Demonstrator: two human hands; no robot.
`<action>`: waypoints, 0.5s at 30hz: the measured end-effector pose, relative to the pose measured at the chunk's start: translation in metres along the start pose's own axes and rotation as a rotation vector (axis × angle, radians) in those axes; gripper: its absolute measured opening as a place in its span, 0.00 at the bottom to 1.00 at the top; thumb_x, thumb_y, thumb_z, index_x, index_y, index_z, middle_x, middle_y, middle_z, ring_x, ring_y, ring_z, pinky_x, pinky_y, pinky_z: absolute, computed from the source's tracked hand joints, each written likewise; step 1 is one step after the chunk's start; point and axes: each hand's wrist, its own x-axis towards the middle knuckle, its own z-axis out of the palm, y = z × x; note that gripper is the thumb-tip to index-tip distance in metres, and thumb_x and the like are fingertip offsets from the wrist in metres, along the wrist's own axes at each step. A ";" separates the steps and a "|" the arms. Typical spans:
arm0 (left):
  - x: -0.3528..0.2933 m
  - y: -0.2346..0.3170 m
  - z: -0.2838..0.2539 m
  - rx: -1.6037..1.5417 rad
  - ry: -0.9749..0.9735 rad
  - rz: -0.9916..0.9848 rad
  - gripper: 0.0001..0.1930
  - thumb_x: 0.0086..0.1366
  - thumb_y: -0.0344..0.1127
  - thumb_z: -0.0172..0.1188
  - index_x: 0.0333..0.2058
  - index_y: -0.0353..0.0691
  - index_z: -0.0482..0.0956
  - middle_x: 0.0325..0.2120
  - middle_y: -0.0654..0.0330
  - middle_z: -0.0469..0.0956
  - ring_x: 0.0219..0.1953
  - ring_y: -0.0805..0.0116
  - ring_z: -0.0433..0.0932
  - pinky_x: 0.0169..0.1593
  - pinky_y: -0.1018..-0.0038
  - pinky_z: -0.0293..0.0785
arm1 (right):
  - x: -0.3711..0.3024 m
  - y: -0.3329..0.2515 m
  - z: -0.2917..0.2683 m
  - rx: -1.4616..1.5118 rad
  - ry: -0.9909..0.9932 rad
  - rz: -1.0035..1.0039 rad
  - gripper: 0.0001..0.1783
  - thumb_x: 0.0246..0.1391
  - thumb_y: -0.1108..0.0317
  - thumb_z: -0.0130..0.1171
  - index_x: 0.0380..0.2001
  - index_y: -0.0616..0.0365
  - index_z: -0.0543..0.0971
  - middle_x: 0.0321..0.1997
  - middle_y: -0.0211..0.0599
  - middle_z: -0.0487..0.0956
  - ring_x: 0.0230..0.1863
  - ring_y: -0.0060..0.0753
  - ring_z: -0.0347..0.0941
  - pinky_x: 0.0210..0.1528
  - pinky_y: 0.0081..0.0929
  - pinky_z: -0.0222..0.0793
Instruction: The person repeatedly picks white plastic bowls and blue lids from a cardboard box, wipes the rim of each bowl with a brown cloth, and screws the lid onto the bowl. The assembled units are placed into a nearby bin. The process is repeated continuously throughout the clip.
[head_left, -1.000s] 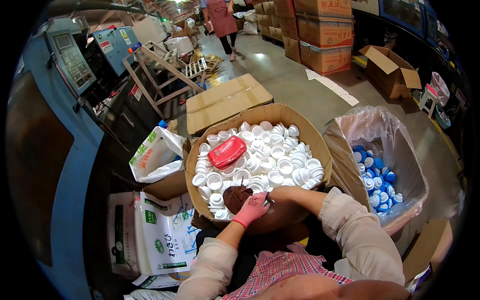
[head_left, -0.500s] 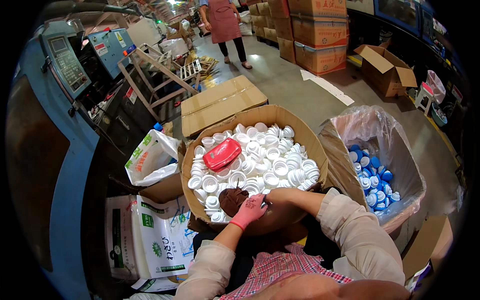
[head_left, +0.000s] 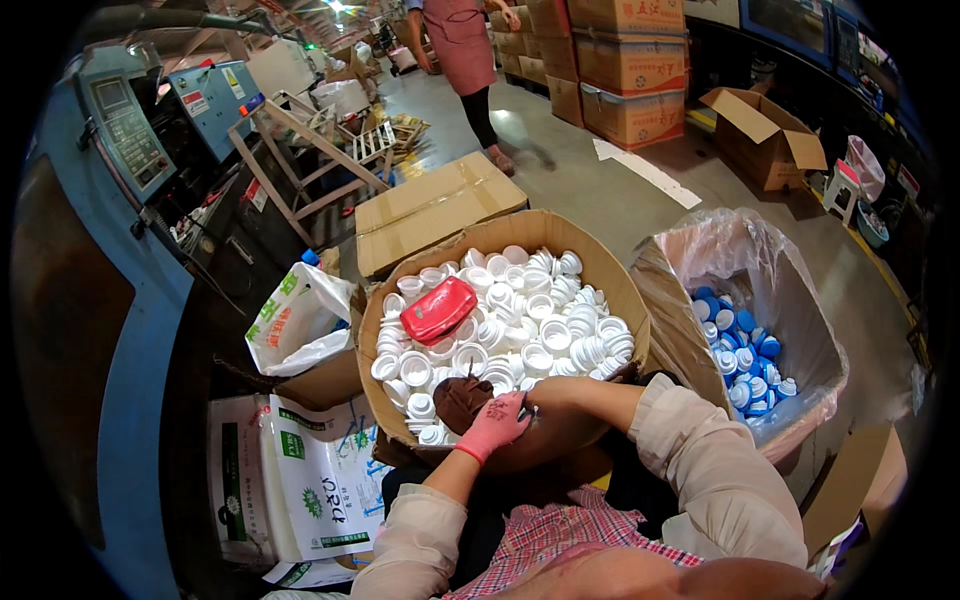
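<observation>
My left hand (head_left: pixel 494 425), in a pink glove with dark print, is closed over the near rim of a large cardboard box (head_left: pixel 612 262). Its fingertips meet my right hand (head_left: pixel 541 394), whose fingers are mostly hidden; whatever lies between them I cannot make out. Against the left glove rests a bunched dark brown piece (head_left: pixel 462 401) that looks like cloth. White plastic caps (head_left: pixel 535 355) fill the box. On top of them, toward the left, lies a red pouch (head_left: pixel 438 309).
To the right, a plastic-lined box (head_left: pixel 660 290) holds blue and white caps (head_left: pixel 745 360). A closed carton (head_left: pixel 440 210) sits beyond the cap box. At left are a white bag (head_left: pixel 300 320), printed sacks (head_left: pixel 320 480) and a blue machine (head_left: pixel 120 300). A person in an apron (head_left: pixel 460 45) walks in the aisle.
The person in the aisle has stepped closer and slightly right. The whole view has shifted a little; my hands stay together at the box's near rim.
</observation>
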 end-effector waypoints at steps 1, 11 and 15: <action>-0.001 -0.001 0.000 -0.009 -0.014 -0.003 0.20 0.60 0.43 0.56 0.45 0.33 0.71 0.41 0.47 0.76 0.47 0.50 0.74 0.51 0.62 0.70 | -0.003 -0.004 -0.004 -0.008 -0.001 0.005 0.15 0.48 0.64 0.58 0.39 0.55 0.81 0.38 0.51 0.81 0.41 0.52 0.78 0.40 0.43 0.72; 0.002 0.006 -0.007 -0.016 -0.033 -0.004 0.21 0.59 0.43 0.57 0.47 0.35 0.71 0.41 0.47 0.76 0.47 0.51 0.74 0.52 0.62 0.70 | 0.017 0.016 0.007 -0.087 -0.130 0.014 0.15 0.50 0.64 0.56 0.41 0.55 0.80 0.40 0.50 0.81 0.44 0.51 0.77 0.42 0.43 0.71; 0.001 0.012 -0.012 -0.016 -0.040 -0.032 0.19 0.58 0.40 0.60 0.44 0.34 0.73 0.40 0.47 0.77 0.46 0.51 0.75 0.50 0.62 0.71 | 0.009 0.009 0.004 -0.022 -0.066 -0.005 0.16 0.48 0.60 0.58 0.38 0.55 0.81 0.36 0.49 0.81 0.41 0.50 0.78 0.40 0.43 0.71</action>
